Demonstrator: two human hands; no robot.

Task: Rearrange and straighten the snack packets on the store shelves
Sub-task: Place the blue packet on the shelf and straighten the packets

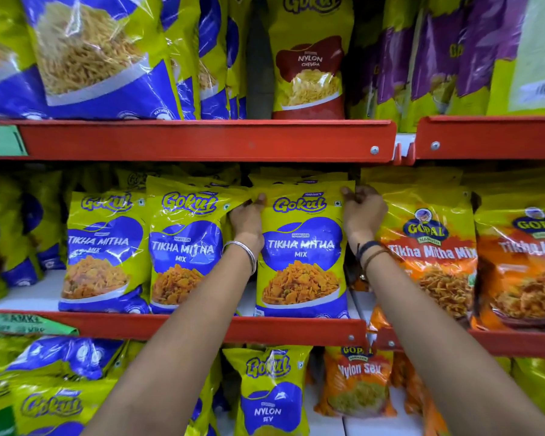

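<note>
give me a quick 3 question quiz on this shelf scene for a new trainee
1. True or false: both hands hold the same packet.
2. Which shelf is being worked on: top, middle or bottom?
3. What brand stands just right of the held packet?

Key
1. True: the left hand and right hand grip the upper corners of one Gokul Tikha Mitha Mix packet.
2. Middle shelf.
3. Gopal, on the orange Tikha Mitha Mix packet.
</note>
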